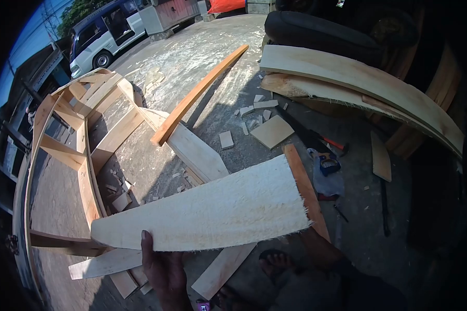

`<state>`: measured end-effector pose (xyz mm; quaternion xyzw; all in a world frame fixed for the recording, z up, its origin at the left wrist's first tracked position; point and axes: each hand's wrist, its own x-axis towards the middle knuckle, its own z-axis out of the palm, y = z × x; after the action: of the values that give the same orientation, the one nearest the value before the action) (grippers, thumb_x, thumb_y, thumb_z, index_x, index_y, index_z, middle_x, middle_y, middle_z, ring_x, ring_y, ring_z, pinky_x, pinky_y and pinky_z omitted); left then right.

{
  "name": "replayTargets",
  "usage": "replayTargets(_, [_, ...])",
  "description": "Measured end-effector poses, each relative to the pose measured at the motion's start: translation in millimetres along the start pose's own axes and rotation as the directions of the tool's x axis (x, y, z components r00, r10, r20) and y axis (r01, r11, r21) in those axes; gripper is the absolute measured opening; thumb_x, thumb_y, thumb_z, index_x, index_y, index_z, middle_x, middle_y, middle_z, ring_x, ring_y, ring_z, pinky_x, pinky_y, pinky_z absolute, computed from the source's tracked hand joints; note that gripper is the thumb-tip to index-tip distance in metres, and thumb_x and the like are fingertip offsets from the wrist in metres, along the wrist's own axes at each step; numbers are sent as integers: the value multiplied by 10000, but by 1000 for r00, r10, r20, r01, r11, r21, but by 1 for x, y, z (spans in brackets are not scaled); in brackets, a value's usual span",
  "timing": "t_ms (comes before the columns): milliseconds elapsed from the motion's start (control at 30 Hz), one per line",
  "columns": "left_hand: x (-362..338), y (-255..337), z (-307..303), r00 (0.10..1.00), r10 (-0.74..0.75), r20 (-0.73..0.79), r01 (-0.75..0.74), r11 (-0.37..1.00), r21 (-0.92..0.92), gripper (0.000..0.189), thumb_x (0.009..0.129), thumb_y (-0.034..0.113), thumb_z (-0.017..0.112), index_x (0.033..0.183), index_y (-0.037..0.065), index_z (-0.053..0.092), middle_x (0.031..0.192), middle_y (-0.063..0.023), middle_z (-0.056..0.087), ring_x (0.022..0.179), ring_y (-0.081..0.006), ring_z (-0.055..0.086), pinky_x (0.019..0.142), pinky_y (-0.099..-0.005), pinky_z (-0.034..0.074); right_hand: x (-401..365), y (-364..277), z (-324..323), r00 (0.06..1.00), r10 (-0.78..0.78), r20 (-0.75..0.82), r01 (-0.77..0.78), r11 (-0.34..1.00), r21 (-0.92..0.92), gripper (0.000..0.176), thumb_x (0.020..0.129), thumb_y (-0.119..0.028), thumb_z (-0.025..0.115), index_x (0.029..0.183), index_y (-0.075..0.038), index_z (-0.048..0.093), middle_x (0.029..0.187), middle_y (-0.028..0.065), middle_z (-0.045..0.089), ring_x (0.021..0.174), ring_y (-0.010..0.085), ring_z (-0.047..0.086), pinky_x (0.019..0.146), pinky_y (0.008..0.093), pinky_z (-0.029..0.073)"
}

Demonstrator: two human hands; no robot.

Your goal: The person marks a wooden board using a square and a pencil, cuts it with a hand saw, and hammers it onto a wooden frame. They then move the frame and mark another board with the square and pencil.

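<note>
A wide, pale wooden board [202, 207] with a rough, fibrous right end is held up in front of me. My left hand [163, 272] grips its lower edge, the thumb on the upper face and the fingers underneath. At the board's right end my right hand [315, 239] reaches in from below; its fingers are hidden behind the wood, so its grip does not show. An orange-brown wooden strip [307, 192] shows just past that ragged end. Under the board's left end lies another pale plank [106, 263].
A curved wooden frame [83, 171] stands at left. A brown curved strip [202, 96] lies beyond the board. Offcuts [272, 131], a tape measure [328, 163] and a dark-handled tool [385, 207] are on the ground. Curved planks [358, 78] are stacked at upper right. A van [106, 39] is parked behind.
</note>
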<state>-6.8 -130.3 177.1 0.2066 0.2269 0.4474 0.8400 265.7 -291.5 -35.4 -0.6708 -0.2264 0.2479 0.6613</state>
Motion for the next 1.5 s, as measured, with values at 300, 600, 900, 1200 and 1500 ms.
replayTargets(300, [-18, -23, -21, 995, -18, -101, 30, 992, 121, 473, 1056, 297, 507, 1413, -2, 420, 1386, -188, 525, 1314, -304, 512, 1082, -472, 466, -23, -58, -16, 996, 16, -90, -20, 999, -47, 574, 1049, -506, 443, 707, -73, 603, 625, -39, 512, 646, 52, 444, 580, 329, 373])
replayTargets(600, [-28, -47, -29, 984, -38, -172, 73, 977, 201, 591, 1052, 406, 487, 1496, 57, 315, 1463, -151, 470, 1360, -274, 471, 1147, -450, 396, -17, -57, -24, 996, 85, 35, -83, 995, -48, 573, 1042, -480, 472, 712, -53, 665, 639, -32, 582, 650, 45, 495, 604, 294, 401])
replayTargets(900, [-59, -31, -46, 980, -94, -174, 135, 962, 239, 686, 1004, 496, 538, 1480, 34, 361, 1453, -136, 488, 1358, -255, 471, 1133, -423, 422, -23, -62, -22, 975, 171, 138, -193, 967, 164, 559, 1042, -457, 496, 742, -34, 707, 686, 1, 653, 654, 65, 579, 654, 275, 464])
replayTargets(1200, [-67, -33, -43, 945, -243, -219, 291, 930, 223, 872, 919, 722, 495, 1527, 120, 326, 1526, -111, 430, 1374, -298, 458, 1107, -550, 392, -10, -29, -47, 998, -22, -63, 20, 999, -25, 378, 1004, -355, 600, 1055, 2, 713, 897, 84, 708, 831, 137, 670, 752, 289, 524])
replayTargets(1500, [-91, -11, -111, 814, -557, 165, 539, 830, 141, 832, 905, 710, 525, 1397, 41, 473, 1308, -168, 581, 1182, -357, 561, 1054, -605, 393, 40, 46, -250, 914, 2, -406, -387, 307, -869, 400, 853, -340, 706, 1135, -56, 705, 1257, 184, 630, 1241, 390, 535, 987, 521, 442])
